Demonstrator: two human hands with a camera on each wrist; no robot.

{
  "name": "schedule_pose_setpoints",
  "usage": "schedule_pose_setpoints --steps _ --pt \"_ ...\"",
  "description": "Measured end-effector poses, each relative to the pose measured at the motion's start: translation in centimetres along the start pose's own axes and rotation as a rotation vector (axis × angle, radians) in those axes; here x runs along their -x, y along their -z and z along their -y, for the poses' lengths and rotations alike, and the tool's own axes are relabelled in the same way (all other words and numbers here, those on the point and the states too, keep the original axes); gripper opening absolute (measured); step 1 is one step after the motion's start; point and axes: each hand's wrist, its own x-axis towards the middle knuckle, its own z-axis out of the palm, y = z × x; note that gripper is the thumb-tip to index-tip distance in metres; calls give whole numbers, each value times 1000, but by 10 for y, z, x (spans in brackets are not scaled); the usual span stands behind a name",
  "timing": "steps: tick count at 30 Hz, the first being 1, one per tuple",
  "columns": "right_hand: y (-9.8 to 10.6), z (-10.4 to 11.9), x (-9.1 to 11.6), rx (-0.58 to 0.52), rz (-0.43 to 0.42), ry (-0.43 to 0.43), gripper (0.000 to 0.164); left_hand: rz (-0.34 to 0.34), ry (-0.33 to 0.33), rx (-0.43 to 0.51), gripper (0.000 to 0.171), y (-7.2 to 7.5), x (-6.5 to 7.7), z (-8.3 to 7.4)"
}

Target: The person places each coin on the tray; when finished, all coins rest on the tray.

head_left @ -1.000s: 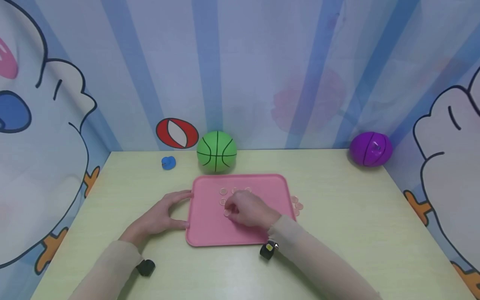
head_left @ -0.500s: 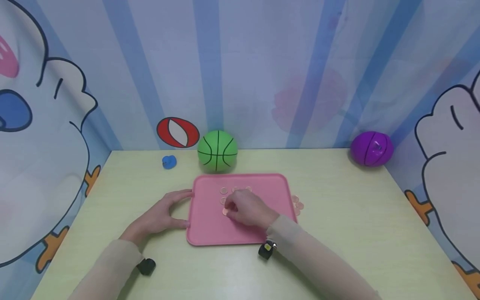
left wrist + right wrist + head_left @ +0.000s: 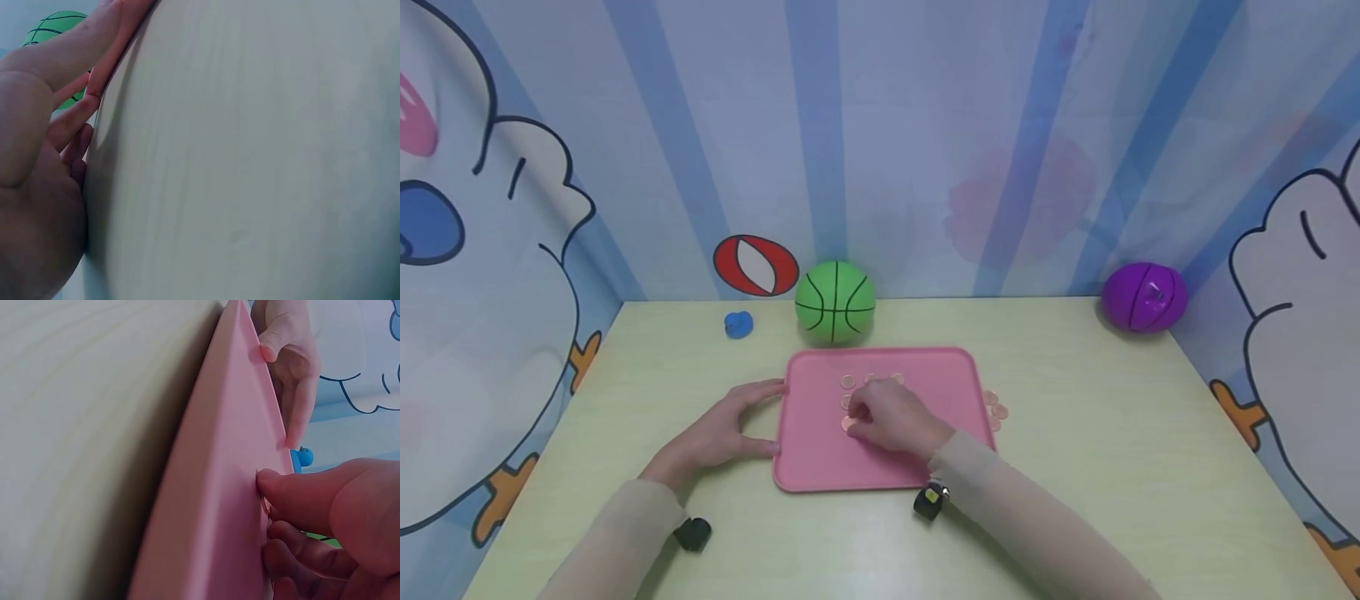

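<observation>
Pinching a disc (image 3: 846, 424) on the tray (image 3: 820, 467)

Head: the right hand (image 3: 893, 417) grips the disc with curled fingers; the left hand (image 3: 718, 427), fingers extended, touches the tray's left edge. Left wrist: the ball (image 3: 57, 22) shows behind that hand. Right wrist: thumb touches disc.

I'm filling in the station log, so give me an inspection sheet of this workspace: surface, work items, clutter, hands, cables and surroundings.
Surface: pale wood-grain table.
Work items: pink tray with small round pieces on it; a loose group of similar pieces by its right edge.
Clutter: green ball behind the tray, blue duck left of that ball, purple ball at the back right corner.
Hands: left hand touches the tray's left rim; right hand pinches a round piece over the tray.
Cables: nothing seen.
Surroundings: blue-striped backdrop with cartoon figures at both sides.
</observation>
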Motion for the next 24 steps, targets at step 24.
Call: schedule_pose_setpoints --steps 24 --pt "18 -32 19 -89 -26 -6 17 8 -14 2 93 1 1 0"
